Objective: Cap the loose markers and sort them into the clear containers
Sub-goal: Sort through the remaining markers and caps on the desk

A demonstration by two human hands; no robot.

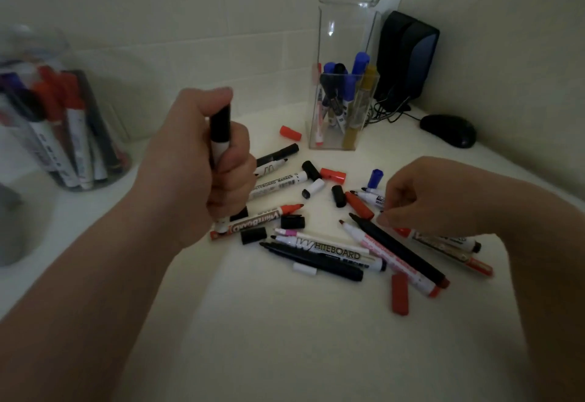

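1. Dim light falls on a white bench (285, 354) set into a pale wall corner.
2. At the left edge of the pile, the left hand (202, 161) holds a black-capped marker (220, 129) upright. Its fingers (234, 154) are clamped round the barrel and the thumb is over the cap end.
3. The right hand (421, 205) hangs over the right side of the pile. Its fingers (389, 215) are curled down and bunched just above the markers, and I cannot tell whether they pinch anything.
4. The loose markers (329, 251) lie crossed on the bench between the two hands. Most are uncapped, with black, red and pink tips.
5. Among them lie a blue cap (375, 178), several black caps (292, 222), and a red cap (399, 294) at the near edge.
6. Behind the pile stands a tall clear square container (342, 53) holding blue, black and gold markers, with another red cap (290, 132) just beside it.
7. Far left, blurred, is a clear round jar (19, 47) holding red and black markers.
8. In the corner stand a black speaker (408, 53), its cables (389, 110) and a black mouse (448, 131).
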